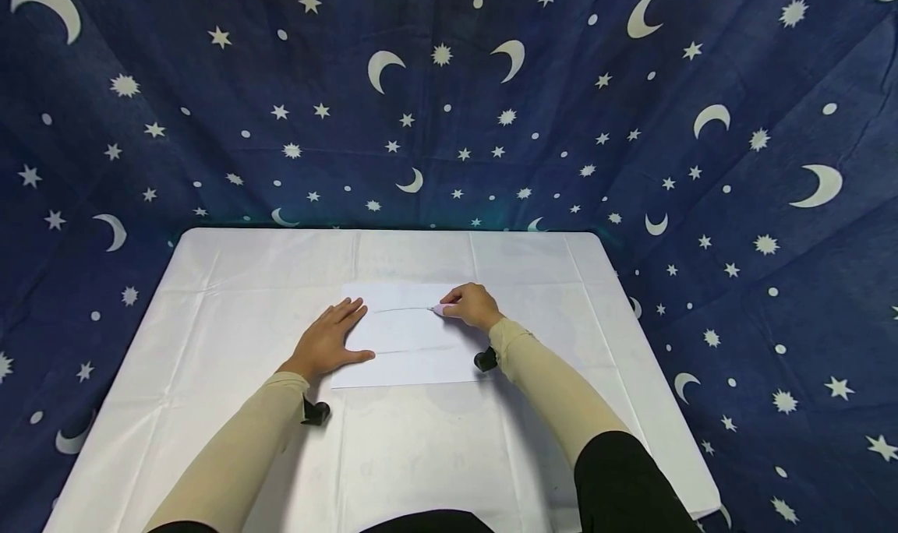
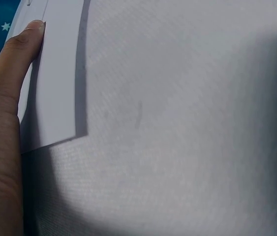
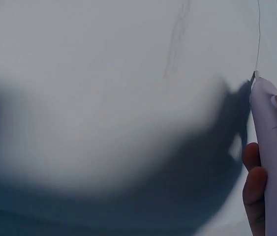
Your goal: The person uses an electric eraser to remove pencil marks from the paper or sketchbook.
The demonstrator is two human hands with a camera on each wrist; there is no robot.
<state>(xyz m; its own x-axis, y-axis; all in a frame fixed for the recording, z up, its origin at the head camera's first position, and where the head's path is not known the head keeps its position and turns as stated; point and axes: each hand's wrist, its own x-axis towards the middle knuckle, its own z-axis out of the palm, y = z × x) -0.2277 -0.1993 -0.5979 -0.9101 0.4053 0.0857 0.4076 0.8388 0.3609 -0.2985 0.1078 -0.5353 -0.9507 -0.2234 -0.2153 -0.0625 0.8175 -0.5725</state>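
A white sheet of paper (image 1: 407, 369) lies on the table. My left hand (image 1: 330, 342) rests on its left side with the fingers straight and spread; in the left wrist view the thumb (image 2: 30, 37) lies on the paper. My right hand (image 1: 475, 307) grips a lilac box cutter (image 3: 276, 147) at the sheet's upper right, thumb on its slider. The small blade tip (image 3: 255, 76) meets the paper at the end of a thin cut line (image 1: 403, 309) running leftward. A second, fainter line (image 1: 414, 351) crosses the sheet lower down.
A white cloth with fold creases covers the table (image 1: 231, 322). Behind and beside it hangs a dark blue curtain (image 1: 449, 174) with moons and stars. Small black wrist cameras (image 1: 486, 359) sit on both sleeves.
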